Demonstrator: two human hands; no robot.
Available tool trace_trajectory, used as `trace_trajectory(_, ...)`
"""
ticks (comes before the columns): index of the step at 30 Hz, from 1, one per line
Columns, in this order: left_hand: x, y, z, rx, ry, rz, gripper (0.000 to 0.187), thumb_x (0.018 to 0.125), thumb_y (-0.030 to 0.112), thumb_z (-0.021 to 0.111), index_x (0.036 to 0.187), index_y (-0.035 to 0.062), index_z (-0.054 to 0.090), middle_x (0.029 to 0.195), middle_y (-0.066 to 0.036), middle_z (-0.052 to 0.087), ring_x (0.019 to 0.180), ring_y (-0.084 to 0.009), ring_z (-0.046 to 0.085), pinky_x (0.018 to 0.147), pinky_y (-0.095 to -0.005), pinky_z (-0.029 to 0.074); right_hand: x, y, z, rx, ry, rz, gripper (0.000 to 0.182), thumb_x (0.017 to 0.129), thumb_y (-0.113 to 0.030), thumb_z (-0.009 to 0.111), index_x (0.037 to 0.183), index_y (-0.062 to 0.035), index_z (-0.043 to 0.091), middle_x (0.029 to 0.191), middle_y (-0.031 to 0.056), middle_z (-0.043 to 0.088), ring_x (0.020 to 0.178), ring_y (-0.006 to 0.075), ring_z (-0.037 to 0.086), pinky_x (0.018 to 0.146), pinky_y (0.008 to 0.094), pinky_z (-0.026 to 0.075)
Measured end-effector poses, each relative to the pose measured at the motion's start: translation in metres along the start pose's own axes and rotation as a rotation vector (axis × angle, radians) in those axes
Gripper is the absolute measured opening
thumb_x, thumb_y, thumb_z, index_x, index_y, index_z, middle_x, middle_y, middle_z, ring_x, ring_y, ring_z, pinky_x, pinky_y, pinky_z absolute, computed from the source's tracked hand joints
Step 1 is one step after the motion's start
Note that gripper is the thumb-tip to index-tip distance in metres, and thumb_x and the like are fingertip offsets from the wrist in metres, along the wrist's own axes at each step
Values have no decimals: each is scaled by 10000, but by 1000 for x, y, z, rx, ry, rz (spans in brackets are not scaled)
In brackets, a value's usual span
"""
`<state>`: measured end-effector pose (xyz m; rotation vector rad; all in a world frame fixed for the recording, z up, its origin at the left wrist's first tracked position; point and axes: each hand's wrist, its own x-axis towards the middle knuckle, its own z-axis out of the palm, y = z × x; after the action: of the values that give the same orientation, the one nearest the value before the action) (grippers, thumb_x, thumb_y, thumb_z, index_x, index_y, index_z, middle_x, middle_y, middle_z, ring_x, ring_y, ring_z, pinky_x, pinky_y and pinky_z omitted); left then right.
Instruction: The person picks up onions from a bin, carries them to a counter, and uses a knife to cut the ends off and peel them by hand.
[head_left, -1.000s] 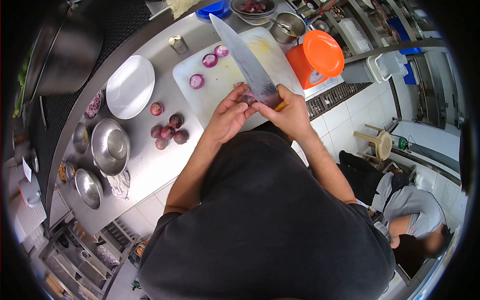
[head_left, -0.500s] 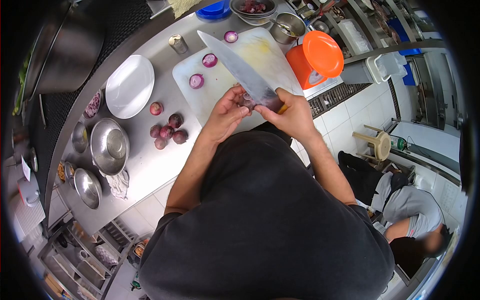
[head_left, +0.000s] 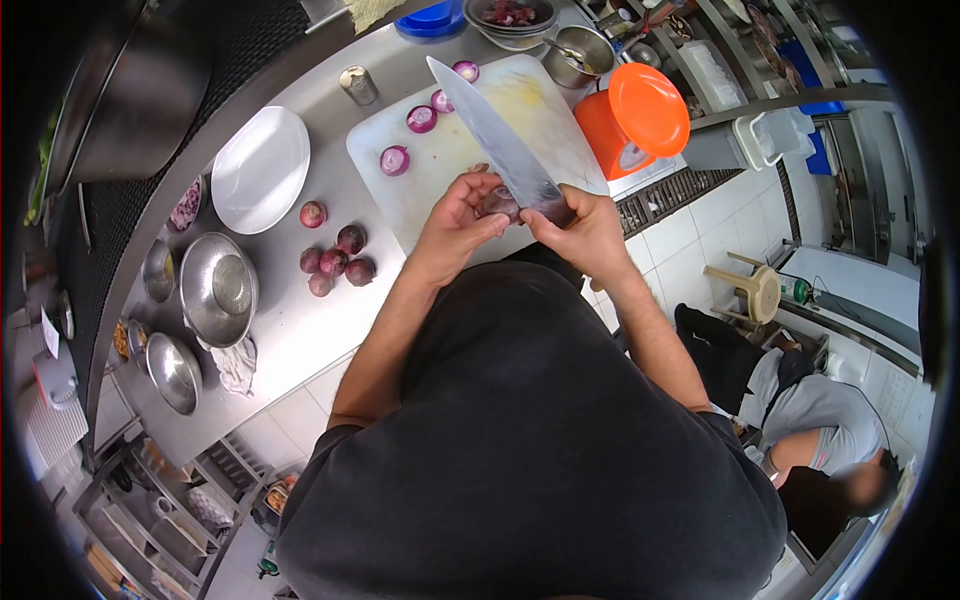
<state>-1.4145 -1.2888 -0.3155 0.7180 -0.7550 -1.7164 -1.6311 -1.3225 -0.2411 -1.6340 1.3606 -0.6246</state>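
Hands meet over the near edge of a white rectangular plastic cutting board [head_left: 440, 165] on a stainless steel counter [head_left: 300, 320]. The left hand [head_left: 455, 228] is curled around one small dark red onion [head_left: 500, 204], fingers closed on it from the left side. The right hand [head_left: 590, 235] is closed around the handle of one large steel chef's knife [head_left: 495, 135], whose broad blade slants up and away across the board while its heel rests against the onion between the two hands.

On the board lie four peeled purple onion pieces with pale cut faces: one [head_left: 395, 160] toward the left, one [head_left: 421, 119] beyond it, one [head_left: 440, 101] just beside the blade, and one [head_left: 464, 71] at the far edge.

On the counter left of the board sit five whole unpeeled red onions: four in a tight cluster [head_left: 335, 265] and one [head_left: 313, 214] slightly apart, nearer one round white plate [head_left: 260, 170]. Farther left stand three shiny steel bowls: a large one [head_left: 217, 288], a smaller one [head_left: 160, 271] beside it, and another [head_left: 175, 373] closer, with a crumpled grey cloth [head_left: 238, 367] between.

One small metal can [head_left: 357, 86] stands beyond the board's left corner. One orange kitchen scale with a round orange top [head_left: 640, 112] sits just right of the board. One steel bowl of dark red trimmings [head_left: 508, 14] rests at the far end, beside one steel cup [head_left: 580, 52].
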Motion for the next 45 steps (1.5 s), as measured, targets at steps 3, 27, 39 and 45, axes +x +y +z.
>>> trace_trajectory(3,0,2,7,29,53,4,553,987,43,752,1490,28,523,1362,-66,617,1136,-159,655,875,-302,522,0,4,1,-139,91,-92,407,837,-339,910,791,-4,683,607,111,636,522,154,517,546,347,477)
trace_trajectory(27,1,-8,-4,-19,61,-49,526,976,-1,729,1473,25,559,1366,-60,596,1139,-134,619,845,-298,531,-7,21,14,-174,215,-160,471,798,-379,902,725,-9,619,577,139,598,466,224,550,513,359,482)
trace_trajectory(39,1,-9,-9,-43,145,-35,542,964,-39,768,1423,93,513,1026,15,587,958,-100,596,778,-297,514,-7,13,8,-161,164,-114,473,815,-377,904,754,6,633,591,132,614,487,194,514,532,356,483)
trace_trajectory(45,1,-12,-19,-160,36,-24,516,1019,43,720,1489,92,512,1275,-62,689,1105,-137,669,870,-301,524,-3,18,6,-164,137,-44,470,830,-372,897,772,17,641,602,133,624,507,161,526,539,354,485)
